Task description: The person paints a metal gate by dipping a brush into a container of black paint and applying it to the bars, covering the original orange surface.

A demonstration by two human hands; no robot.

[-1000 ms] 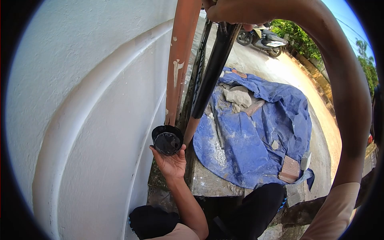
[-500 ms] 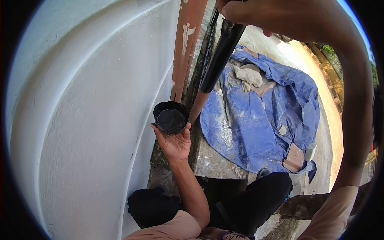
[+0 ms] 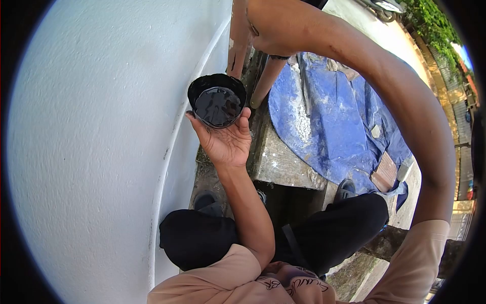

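Note:
My left hand (image 3: 228,139) holds up a small black cup (image 3: 192,93) from below, with fingers and thumb around its base. Glossy black paint (image 3: 218,106) fills part of the cup. At the top, my right hand (image 3: 273,30) is closed beside a reddish-brown post (image 3: 238,43); whatever is in its fingers is hidden behind the hand. Below that hand runs a slanted brown pipe (image 3: 268,81), black where it meets the hand. Its upper length is covered by my hand and arm.
A white wall (image 3: 111,152) fills the left side. On the right, a blue tarp (image 3: 334,126) lies over the ground with a brick piece (image 3: 385,172) on it. My shoes (image 3: 347,188) stand beside a concrete ledge (image 3: 283,157) and a dark gap.
My right hand has come down and left, closer to the cup and post. The cup in my left hand appears higher in view, and the view has shifted.

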